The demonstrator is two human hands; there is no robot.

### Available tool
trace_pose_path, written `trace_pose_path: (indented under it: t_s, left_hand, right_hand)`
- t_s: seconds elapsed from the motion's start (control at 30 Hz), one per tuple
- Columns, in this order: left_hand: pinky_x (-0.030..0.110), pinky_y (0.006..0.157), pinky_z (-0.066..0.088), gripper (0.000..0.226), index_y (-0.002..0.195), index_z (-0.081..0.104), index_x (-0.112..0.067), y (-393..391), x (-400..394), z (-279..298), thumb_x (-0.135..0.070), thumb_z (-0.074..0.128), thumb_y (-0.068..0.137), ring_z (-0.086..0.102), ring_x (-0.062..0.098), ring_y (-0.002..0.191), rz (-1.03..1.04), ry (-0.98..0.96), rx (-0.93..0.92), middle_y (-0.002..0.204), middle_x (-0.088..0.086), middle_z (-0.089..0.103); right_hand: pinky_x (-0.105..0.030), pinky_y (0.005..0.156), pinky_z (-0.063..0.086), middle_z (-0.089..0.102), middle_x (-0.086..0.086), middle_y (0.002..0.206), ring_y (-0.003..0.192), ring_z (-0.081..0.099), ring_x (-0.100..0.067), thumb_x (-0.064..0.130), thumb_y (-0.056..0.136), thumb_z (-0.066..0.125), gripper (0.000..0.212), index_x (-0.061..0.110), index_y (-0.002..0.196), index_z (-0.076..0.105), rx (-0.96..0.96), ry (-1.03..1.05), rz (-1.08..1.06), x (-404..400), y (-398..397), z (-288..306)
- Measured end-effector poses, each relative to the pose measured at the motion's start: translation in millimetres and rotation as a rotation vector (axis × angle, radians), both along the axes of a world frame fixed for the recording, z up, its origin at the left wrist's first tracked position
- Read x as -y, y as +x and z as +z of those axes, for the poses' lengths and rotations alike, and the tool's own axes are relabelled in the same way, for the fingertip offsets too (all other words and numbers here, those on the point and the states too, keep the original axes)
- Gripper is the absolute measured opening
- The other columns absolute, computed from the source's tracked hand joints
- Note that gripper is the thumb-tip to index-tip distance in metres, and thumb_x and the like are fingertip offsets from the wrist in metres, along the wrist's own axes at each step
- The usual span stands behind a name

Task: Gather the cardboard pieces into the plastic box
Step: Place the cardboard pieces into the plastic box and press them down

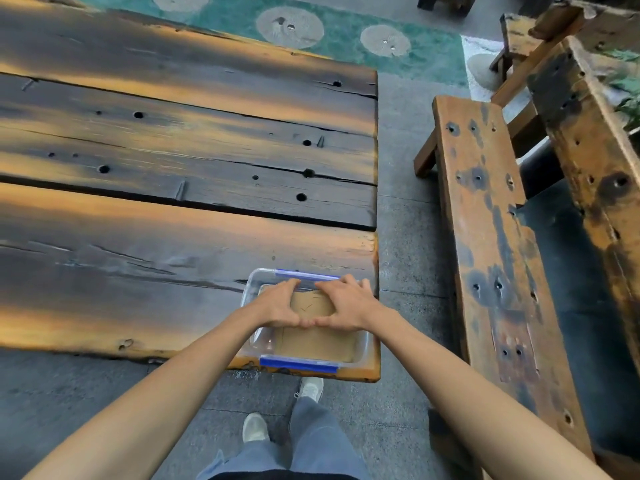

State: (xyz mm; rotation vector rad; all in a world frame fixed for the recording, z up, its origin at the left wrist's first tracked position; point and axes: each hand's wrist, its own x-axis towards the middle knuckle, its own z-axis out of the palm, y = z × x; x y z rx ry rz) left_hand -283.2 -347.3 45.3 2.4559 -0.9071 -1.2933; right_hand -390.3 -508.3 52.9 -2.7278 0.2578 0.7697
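Observation:
A clear plastic box [363, 344] with blue clips stands at the near right corner of the wooden table [173, 209]. Brown cardboard pieces [318, 342] lie flat inside it. My left hand [277, 304] and my right hand [346, 304] are both over the box, palms down, fingers spread toward the far rim and thumbs touching. They press on the top cardboard piece [311, 303]. The hands hide the far part of the cardboard.
A long wooden bench [491, 237] runs along the right of the table, with grey paved floor [405, 188] between them. More timber furniture [588, 109] stands at the far right. A green patterned floor area [311, 29] lies beyond the table. My feet are below the table edge.

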Motion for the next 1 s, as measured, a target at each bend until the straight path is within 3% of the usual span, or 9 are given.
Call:
trace_pose_path:
  t_s: [0.23,0.4,0.53,0.67,0.83,1.0]
  left_hand:
    - [0.032,0.105,0.046,0.103,0.152,0.037,-0.013,3,15,-4,-0.044,0.087,0.067,0.055,0.024,0.129,-0.02,0.058,-0.069,0.147,0.007,0.054]
    - [0.03,0.106,0.044,0.101,0.152,0.038,-0.015,3,14,-7,-0.043,0.087,0.068,0.054,0.024,0.132,0.046,0.063,-0.069,0.149,0.007,0.053]
    - [0.033,0.104,0.047,0.093,0.148,0.045,-0.02,-2,15,-10,-0.045,0.086,0.068,0.056,0.024,0.127,0.055,0.091,-0.103,0.144,0.005,0.057]
    - [0.035,0.102,0.049,0.094,0.149,0.044,-0.021,-3,15,-10,-0.047,0.085,0.068,0.058,0.024,0.123,0.101,0.102,-0.167,0.143,0.004,0.057]
    - [0.038,0.1,0.052,0.091,0.145,0.048,-0.026,1,14,-9,-0.051,0.082,0.065,0.061,0.023,0.117,0.089,0.095,-0.226,0.137,0.001,0.061]
    - [0.036,0.096,0.055,0.089,0.136,0.058,-0.03,4,15,-9,-0.059,0.078,0.053,0.065,0.02,0.107,0.084,0.074,-0.268,0.125,-0.001,0.068]
  right_hand:
    - [-0.046,0.092,0.03,0.062,-0.005,0.139,0.125,0.041,-0.03,0.082,0.076,0.056,0.1,0.018,0.151,0.039,-0.015,-0.116,0.157,6,10,-3]
    - [-0.044,0.092,0.035,0.071,-0.008,0.114,0.119,0.049,-0.029,0.083,0.075,0.057,0.084,0.014,0.123,0.06,-0.028,-0.121,0.114,10,1,-10]
    - [-0.04,0.093,0.052,0.072,-0.008,0.118,0.113,0.064,-0.031,0.073,0.073,0.07,0.073,0.018,0.121,0.066,-0.086,0.067,-0.016,19,-5,-14]
    - [-0.039,0.089,0.052,0.072,-0.006,0.111,0.106,0.066,-0.028,0.077,0.072,0.068,0.07,0.02,0.113,0.065,-0.12,0.129,0.032,20,-7,-16]
    - [-0.035,0.083,0.046,0.07,-0.009,0.12,0.111,0.064,-0.029,0.084,0.064,0.067,0.091,0.022,0.129,0.059,-0.206,0.153,0.017,18,-2,-16]
    - [-0.037,0.095,0.053,0.069,-0.002,0.12,0.113,0.063,-0.024,0.082,0.063,0.069,0.085,0.025,0.124,0.065,-0.273,0.276,-0.061,22,1,-13]
